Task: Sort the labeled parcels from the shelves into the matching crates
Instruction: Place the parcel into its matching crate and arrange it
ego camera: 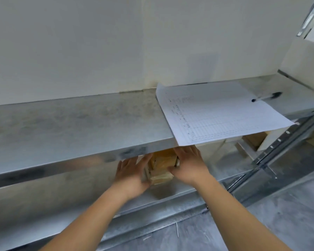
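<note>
A gridded paper sheet [219, 113] overhangs the shelf edge, a pen [266, 96] on it

We face a plain white wall [98, 42] behind galvanised metal shelving [71, 124], above a grey concrete floor [288, 214].
</note>
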Available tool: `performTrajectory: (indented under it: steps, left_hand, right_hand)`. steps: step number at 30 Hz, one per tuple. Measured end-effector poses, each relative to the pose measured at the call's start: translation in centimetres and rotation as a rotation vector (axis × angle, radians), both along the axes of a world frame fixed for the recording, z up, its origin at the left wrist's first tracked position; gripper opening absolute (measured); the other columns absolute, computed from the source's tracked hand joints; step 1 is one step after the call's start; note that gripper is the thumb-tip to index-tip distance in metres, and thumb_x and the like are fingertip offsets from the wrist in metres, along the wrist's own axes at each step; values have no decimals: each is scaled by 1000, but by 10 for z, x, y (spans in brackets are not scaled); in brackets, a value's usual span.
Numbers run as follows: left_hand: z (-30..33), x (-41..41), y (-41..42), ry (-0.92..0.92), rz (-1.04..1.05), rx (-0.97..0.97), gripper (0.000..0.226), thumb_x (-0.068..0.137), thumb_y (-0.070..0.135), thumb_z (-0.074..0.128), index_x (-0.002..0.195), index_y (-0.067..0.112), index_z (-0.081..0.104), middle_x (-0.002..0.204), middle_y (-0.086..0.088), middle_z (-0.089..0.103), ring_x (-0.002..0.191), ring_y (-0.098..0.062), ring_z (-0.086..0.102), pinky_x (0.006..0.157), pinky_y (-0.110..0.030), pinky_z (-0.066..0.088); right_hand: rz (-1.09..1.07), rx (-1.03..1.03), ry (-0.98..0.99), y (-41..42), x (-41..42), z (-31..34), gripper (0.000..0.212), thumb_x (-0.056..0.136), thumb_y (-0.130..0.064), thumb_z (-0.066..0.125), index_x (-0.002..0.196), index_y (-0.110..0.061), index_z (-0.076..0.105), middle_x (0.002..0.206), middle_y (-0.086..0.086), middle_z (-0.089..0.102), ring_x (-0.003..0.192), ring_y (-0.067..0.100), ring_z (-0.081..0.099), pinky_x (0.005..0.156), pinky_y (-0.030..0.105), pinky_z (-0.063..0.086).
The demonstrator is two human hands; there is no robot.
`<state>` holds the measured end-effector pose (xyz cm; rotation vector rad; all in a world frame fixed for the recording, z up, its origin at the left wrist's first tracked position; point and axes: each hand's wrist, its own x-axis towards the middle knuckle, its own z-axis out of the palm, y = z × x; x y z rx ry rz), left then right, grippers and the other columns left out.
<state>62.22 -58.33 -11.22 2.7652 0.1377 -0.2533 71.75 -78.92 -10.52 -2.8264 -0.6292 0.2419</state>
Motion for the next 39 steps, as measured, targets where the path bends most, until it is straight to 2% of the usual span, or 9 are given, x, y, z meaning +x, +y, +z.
performTrajectory:
  steps: [9, 12, 19, 22, 25, 29, 33, 36, 39]
  left_hand:
    - [-21, 35, -45, -56, 168, -201, 85, 80, 34, 72, 146, 53, 21, 143, 12, 50, 131, -19, 46, 107, -36, 44]
    - [-14, 31, -68, -175, 252, -299, 65, 83, 23, 73, 140, 34, 43, 121, 15, 55, 107, -8, 51, 80, -4, 37]
    - [0, -7, -85, -514, 598, -376, 6, 92, 28, 69, 94, 34, 70, 93, 22, 70, 92, -2, 64, 71, -1, 38]
    - [18, -34, -88, -485, 735, -477, 29, 81, 30, 82, 96, 40, 59, 89, 19, 70, 90, -1, 66, 71, -10, 44]
    - [22, -75, -86, -420, 831, -538, 82, 68, 28, 93, 123, 55, 39, 85, 5, 70, 89, -5, 66, 76, -19, 48]
    - [26, -127, -79, -308, 815, -407, 137, 64, 18, 94, 138, 72, -8, 92, 8, 65, 91, -4, 65, 71, -15, 50]
    - [27, -169, -67, -307, 826, -324, 142, 68, 20, 91, 142, 66, -22, 107, 12, 60, 97, -6, 62, 75, -21, 53]
    - [26, -200, -56, -353, 815, -245, 129, 67, 24, 91, 142, 70, -4, 110, 17, 55, 96, -4, 60, 76, -25, 55]
    - [28, -239, -48, -413, 833, -272, 89, 75, 41, 85, 129, 70, 20, 103, 21, 62, 90, -2, 63, 75, -20, 52]
  right_hand:
    - [267, 48, -81, -13, 31, -24, 81, 88, -41, 64, 157, -39, 22, 161, -6, 32, 149, 27, 24, 118, 44, 27]
    - [284, 202, -172, -18, 34, -37, 72, 88, -28, 66, 154, -35, 38, 152, -6, 47, 144, 28, 35, 114, 44, 36]
    - [396, 396, -294, -31, 8, -36, 49, 73, -33, 79, 121, -24, 71, 120, 1, 71, 109, 32, 64, 88, 44, 56]
    - [413, 498, -137, -33, -17, -21, 47, 81, -53, 62, 123, -31, 70, 123, -3, 69, 108, 22, 63, 90, 35, 54]
    - [334, 660, 164, -27, -46, -7, 48, 83, -68, 59, 123, -44, 64, 120, -17, 62, 108, 1, 57, 94, 26, 50]
    - [343, 745, 405, 1, -73, 2, 99, 81, -37, 82, 148, -60, 13, 88, -10, 62, 84, 1, 62, 74, 21, 53]
    - [530, 603, 493, 31, -96, 10, 118, 82, -31, 80, 150, -63, -11, 102, -11, 65, 84, 5, 63, 75, 20, 48]
    - [666, 530, 471, 52, -115, 13, 95, 86, -30, 77, 152, -59, 14, 138, -14, 46, 97, -1, 54, 83, 12, 41]
    - [736, 579, 498, 70, -139, 12, 69, 82, -34, 78, 133, -55, 37, 130, -18, 46, 96, -2, 56, 77, 8, 43]
